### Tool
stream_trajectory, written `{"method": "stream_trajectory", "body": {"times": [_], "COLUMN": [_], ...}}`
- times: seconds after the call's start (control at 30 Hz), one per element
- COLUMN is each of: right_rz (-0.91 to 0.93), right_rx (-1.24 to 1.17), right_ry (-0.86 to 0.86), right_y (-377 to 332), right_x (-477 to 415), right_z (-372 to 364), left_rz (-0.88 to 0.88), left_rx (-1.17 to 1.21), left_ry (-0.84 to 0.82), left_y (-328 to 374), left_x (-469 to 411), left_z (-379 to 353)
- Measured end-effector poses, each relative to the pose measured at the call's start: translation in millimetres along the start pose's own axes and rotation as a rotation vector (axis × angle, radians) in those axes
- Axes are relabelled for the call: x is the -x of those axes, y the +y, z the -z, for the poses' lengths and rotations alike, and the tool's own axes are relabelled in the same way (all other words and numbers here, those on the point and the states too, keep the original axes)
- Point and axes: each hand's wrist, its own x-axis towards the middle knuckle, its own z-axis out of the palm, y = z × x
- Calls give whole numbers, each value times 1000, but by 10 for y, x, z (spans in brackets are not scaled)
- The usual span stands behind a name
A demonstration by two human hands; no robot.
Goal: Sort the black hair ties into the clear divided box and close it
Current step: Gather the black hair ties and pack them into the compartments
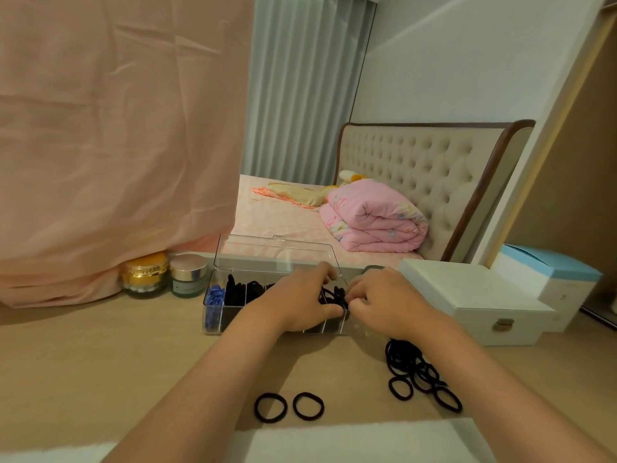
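The clear divided box [213, 324] stands on the wooden desk with its lid [277, 253] raised at the back. Black hair ties [238, 290] fill left compartments, and blue ties [213, 295] fill the leftmost one. Over the box's right end, my left hand [300, 300] and my right hand [384, 302] both pinch a bunch of black hair ties [335, 295]. A heap of loose black ties [417, 372] lies on the desk to the right. Two single black ties [270, 407] [309, 406] lie near the front edge.
Two cosmetic jars [145, 274] [188, 275] stand left of the box under a hanging pink cloth [117, 145]. A white case with a latch [474, 302] sits to the right, a blue-topped box [551, 272] behind it. A bed lies beyond the desk.
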Motion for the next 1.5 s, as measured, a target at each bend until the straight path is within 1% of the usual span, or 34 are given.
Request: {"method": "stream_trajectory", "body": {"times": [0.07,0.13,0.2,0.27,0.33,0.4,0.5,0.57,0.6,0.67,0.7,0.73,0.77,0.83,0.9,0.93,1.0,1.07,1.13,1.2,1.27,1.33,1.4,1.5], "right_rz": [50,60,33,4,-4,22,81,40,-11,-110,-158,-205,-244,-289,-278,-270,-259,-272,-308,-332,-307,-264,-211,-175], "right_rx": [151,188,107,-36,-71,-37,-21,-163,-272,-439,-483,-507,-518,-482,-367,-313,-230,-195,-230,-253,-299,-332,-315,-364], "right_ry": [-60,-96,-73,37,128,121,19,-29,-11,135,195,211,186,65,-64,-110,-162,-185,-187,-176,-173,-219,-263,-272], "right_y": [-34,-37,-13,55,99,77,46,66,81,147,193,246,288,348,368,374,414,472,483,430,335,189,-1,-222], "right_x": [-26,-51,-57,-52,-27,6,70,124,164,246,292,341,400,540,684,745,825,868,891,889,886,895,881,813], "right_z": [-78,-103,-68,-47,-63,-92,-119,-78,-37,37,66,73,68,-21,-153,-214,-343,-440,-485,-499,-501,-478,-416,-370], "left_rz": [-6,-42,-68,-70,-70,-69,-65,-60,-59,-58,-61,-71,-91,-159,-228,-243,-232,-186,-107,-61,-51,-43,-55,-61], "left_rx": [-3,-112,-210,-242,-250,-253,-269,-284,-292,-319,-334,-349,-360,-353,-292,-244,-161,-132,-151,-176,-189,-210,-215,-228], "left_ry": [5,-25,-52,-65,-69,-73,-60,-47,-42,-33,-25,-11,11,70,95,77,2,-119,-283,-373,-382,-371,-326,-247], "left_y": [-2,9,28,47,55,56,46,46,52,77,105,144,196,340,513,600,776,925,1003,994,944,886,808,672], "left_x": [-2,2,15,23,21,16,9,2,-4,-9,-11,-12,-14,-10,18,43,113,186,255,324,408,508,584,661], "left_z": [3,-4,-18,-27,-23,-15,-24,-26,-25,-21,-18,-15,-16,-35,-80,-113,-192,-288,-382,-443,-461,-434,-392,-309]}}
